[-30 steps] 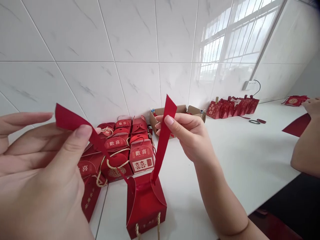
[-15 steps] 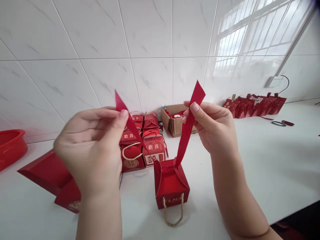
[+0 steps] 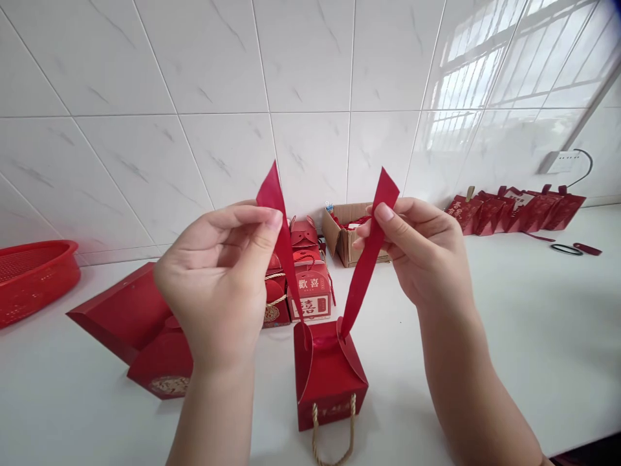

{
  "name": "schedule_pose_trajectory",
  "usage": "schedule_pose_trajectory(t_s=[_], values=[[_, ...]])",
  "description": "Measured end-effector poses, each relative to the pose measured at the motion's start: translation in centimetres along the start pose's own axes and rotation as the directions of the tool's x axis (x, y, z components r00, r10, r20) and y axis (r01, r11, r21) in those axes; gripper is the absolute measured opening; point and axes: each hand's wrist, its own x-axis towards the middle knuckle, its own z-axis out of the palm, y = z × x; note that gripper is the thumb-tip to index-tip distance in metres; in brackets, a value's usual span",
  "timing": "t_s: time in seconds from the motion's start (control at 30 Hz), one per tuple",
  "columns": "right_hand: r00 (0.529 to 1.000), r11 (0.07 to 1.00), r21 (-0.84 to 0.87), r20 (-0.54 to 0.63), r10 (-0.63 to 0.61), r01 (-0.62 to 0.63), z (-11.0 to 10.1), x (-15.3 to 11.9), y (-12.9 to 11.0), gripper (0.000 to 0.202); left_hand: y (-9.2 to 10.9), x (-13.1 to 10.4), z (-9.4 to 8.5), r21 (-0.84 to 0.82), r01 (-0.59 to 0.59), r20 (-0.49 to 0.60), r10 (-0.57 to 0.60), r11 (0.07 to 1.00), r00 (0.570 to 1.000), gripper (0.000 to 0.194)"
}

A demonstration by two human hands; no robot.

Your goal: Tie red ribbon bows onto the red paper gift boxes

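A small red box [image 3: 330, 372] stands on the white table, its top flaps folded in and a gold rope handle [image 3: 334, 453] hanging at its front. One red ribbon [image 3: 363, 275] rises from the top of the box in two tails. My left hand [image 3: 226, 272] pinches the left tail between thumb and fingers. The right tail is pinched in my right hand [image 3: 422, 252]. Both hands are above the box, a little apart, and the tails form a V. Each cut end sticks up above the fingertips.
Behind stand stacked red boxes [image 3: 310, 285] and a cardboard box [image 3: 339, 243] with red items. Larger red boxes [image 3: 160, 356] and a red basket [image 3: 43, 278] are left. Red bags [image 3: 524, 210], scissors [image 3: 575, 249] and a wall socket [image 3: 557, 162] are right.
The view has shifted left. My left hand has come closer to my right hand, and the left tail is now steeper. The ribbon stays pinched in both hands.
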Motion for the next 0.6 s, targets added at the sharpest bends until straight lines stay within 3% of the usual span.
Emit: schedule_pose_trajectory(t_s=[0.13, 0.3, 0.6], values=[[1.000, 1.000, -0.019, -0.010, 0.002, -0.002, 0.34, -0.19, -0.17, 0.013, 0.20, -0.07, 0.16, -0.023, 0.020, -0.017, -0.021, 1.000, 1.000, 0.015], [0.999, 0.999, -0.043, -0.044, -0.031, 0.029, 0.34, -0.35, -0.31, 0.010, 0.31, -0.20, 0.06, -0.047, 0.031, 0.083, -0.027, 0.998, 0.996, 0.018], [0.991, 0.993, -0.074, -0.089, -0.096, 0.089, -0.19, -0.02, 0.19, 0.009, -0.14, -0.59, 0.14, -0.014, 0.011, 0.130, -0.009, 1.000, 0.991, 0.017]])
